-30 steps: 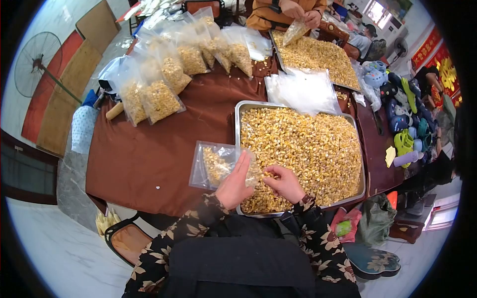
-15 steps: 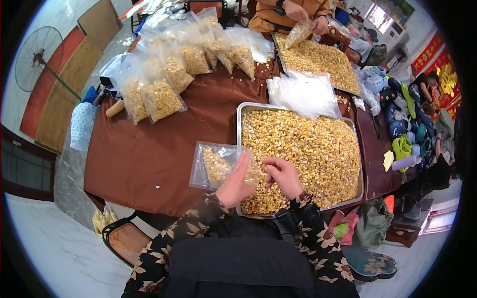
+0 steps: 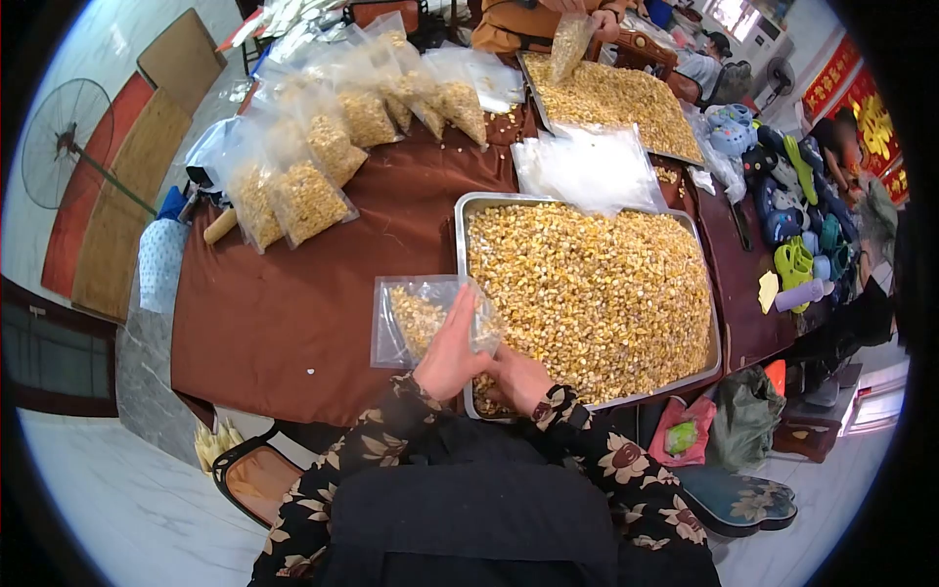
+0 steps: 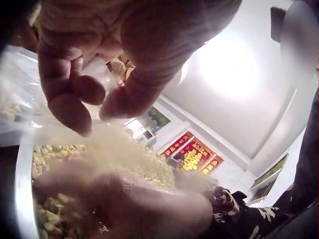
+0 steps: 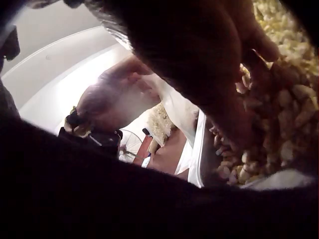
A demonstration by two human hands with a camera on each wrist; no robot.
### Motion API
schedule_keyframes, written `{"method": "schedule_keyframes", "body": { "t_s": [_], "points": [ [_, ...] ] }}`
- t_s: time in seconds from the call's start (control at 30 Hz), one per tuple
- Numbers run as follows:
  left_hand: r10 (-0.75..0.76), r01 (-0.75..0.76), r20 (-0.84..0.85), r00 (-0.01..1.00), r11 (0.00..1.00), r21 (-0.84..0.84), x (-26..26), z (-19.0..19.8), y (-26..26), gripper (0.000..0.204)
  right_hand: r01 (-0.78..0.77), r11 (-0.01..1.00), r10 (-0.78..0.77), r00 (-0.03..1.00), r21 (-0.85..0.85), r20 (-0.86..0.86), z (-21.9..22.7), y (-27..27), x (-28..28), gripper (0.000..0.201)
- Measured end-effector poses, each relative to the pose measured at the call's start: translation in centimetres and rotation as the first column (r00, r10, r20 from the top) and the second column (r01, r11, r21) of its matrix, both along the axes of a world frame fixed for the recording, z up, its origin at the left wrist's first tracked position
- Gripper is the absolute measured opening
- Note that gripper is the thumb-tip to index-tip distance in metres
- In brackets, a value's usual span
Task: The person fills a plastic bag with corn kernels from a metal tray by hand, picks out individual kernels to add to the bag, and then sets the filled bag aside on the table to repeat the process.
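My left hand (image 3: 453,350) holds a clear plastic bag (image 3: 386,338) at its mouth, fingers in front of the bag. The bag lies over the left rim of a metal tray (image 3: 464,230) and has some corn kernels (image 3: 416,318) inside. In the left wrist view, my left thumb and fingers curl at the film. My right hand (image 3: 520,380) is low at the tray's near left corner, just under the left hand. In the right wrist view, its fingers (image 5: 256,47) and thumb reach down among the loose kernels (image 5: 294,104), spread apart.
Several filled bags (image 3: 311,201) stand at the table's far left. Empty plastic bags (image 3: 587,171) lie across the tray's far rim. Beyond is a second tray of kernels (image 3: 626,108), where another person holds a bag (image 3: 570,47). Brown cloth (image 3: 284,323) covers the table.
My right hand has moved from above the kernels, left and nearer, down to the tray's near corner beside the left hand. The left hand keeps its hold on the bag.
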State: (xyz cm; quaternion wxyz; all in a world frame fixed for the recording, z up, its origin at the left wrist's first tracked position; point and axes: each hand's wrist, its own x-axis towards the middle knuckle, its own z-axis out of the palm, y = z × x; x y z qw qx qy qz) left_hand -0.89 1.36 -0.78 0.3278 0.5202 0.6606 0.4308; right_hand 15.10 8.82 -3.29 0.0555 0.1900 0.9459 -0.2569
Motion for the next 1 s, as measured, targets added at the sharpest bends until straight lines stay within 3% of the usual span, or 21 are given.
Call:
{"method": "schedule_keyframes", "body": {
  "t_s": [0.13,0.2,0.23,0.3,0.37,0.43,0.47,0.5,0.57,0.63,0.7,0.87,0.9,0.97,1.0],
  "points": [
    [-0.003,0.007,0.095,0.995,0.999,-0.047,0.1,0.2,0.1,0.086,0.22,0.965,-0.224,0.975,-0.143,-0.012,-1.4,0.9,1.1,0.024],
    [-0.019,0.017,-0.042,0.999,0.999,-0.03,0.3,-0.3,0.1,0.087,0.302,0.923,-0.339,0.931,-0.239,-0.136,-1.1,2.3,1.6,0.019],
    [-0.013,0.011,-0.042,0.999,1.0,-0.029,0.4,-0.6,0.1,0.087,0.296,0.925,-0.333,0.933,-0.238,-0.136,-0.4,2.8,1.7,0.019],
    [-0.029,0.033,-0.105,0.994,0.999,0.041,0.6,-1.2,0.1,0.087,0.428,0.82,-0.499,0.86,-0.381,-0.107,1.5,3.6,2.1,0.023],
    [-0.028,0.032,-0.102,0.994,0.999,0.035,0.8,-1.1,0.2,0.087,0.396,0.832,-0.474,0.872,-0.388,-0.127,3.0,4.2,1.8,0.027],
    [-0.031,0.034,-0.101,0.994,0.999,0.028,1.0,-0.9,0.3,0.087,0.42,0.739,-0.538,0.838,-0.526,-0.086,5.1,3.9,0.7,0.021],
    [-0.033,0.035,-0.092,0.995,0.999,0.011,1.0,-0.8,0.3,0.088,0.425,0.74,-0.529,0.847,-0.522,-0.06,6.1,3.6,0.1,0.022],
    [-0.034,0.033,-0.082,0.996,0.999,-0.007,1.0,-0.8,0.3,0.089,0.424,0.74,-0.528,0.847,-0.522,-0.06,6.3,3.3,-0.5,0.022],
    [-0.035,0.034,-0.086,0.996,0.999,-0.011,0.9,-1.0,0.3,0.089,0.409,0.618,-0.571,0.821,-0.671,-0.026,6.4,3.0,-1.5,0.026],
    [-0.032,0.031,-0.091,0.995,0.999,-0.013,0.8,-0.7,0.3,0.09,0.369,0.663,-0.541,0.838,-0.652,-0.076,5.8,3.0,-2.0,0.028],
    [-0.024,0.028,0.051,0.998,0.997,-0.067,0.8,-0.4,0.2,0.088,0.365,0.554,-0.596,0.801,-0.748,-0.05,5.9,3.0,-2.5,0.026],
    [-0.024,0.027,0.07,0.997,0.998,-0.053,0.8,-0.6,0.2,0.088,0.39,0.426,-0.691,0.723,-0.816,-0.015,5.7,4.4,-1.8,0.021],
    [-0.019,0.022,0.072,0.997,0.999,-0.048,0.8,-0.5,0.2,0.088,0.392,0.426,-0.693,0.721,-0.815,-0.015,4.7,4.8,-1.3,0.021],
    [-0.027,0.027,0.004,1.0,0.999,-0.021,0.8,-1.2,0.2,0.088,0.435,0.814,-0.538,0.814,-0.385,-0.218,2.2,5.5,-0.1,0.021],
    [-0.029,0.03,-0.066,0.997,1.0,0.004,0.7,-1.3,0.2,0.088,0.364,0.907,-0.401,0.9,-0.209,-0.171,2.3,5.7,0.4,0.029]
  ]
}}
